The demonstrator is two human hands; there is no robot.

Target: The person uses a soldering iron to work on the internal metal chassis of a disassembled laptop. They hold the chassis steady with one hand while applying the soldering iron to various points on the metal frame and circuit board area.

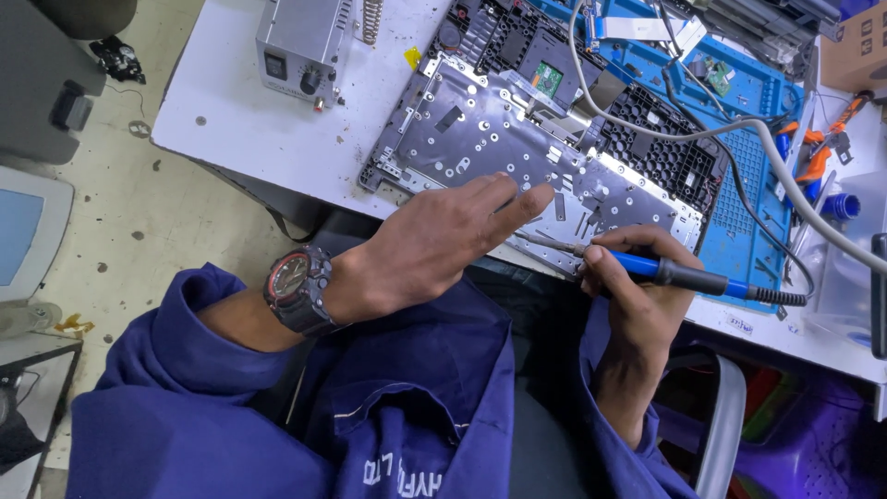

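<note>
Two bare hands worked over a laptop base (517, 139) lying face down on a white table (240, 111), its silver metal plate dotted with small holes. The left hand (434, 245), with a dark wristwatch (297, 288) above it, lay flat on the plate's near edge, fingers stretched out and grasping nothing. The right hand (628, 277) was clenched around the blue handle of a soldering iron (647, 268), its thin metal tip touching the plate just beside the left fingertips, while a grey control box (300, 42) stood well apart at the table's far side.
</note>
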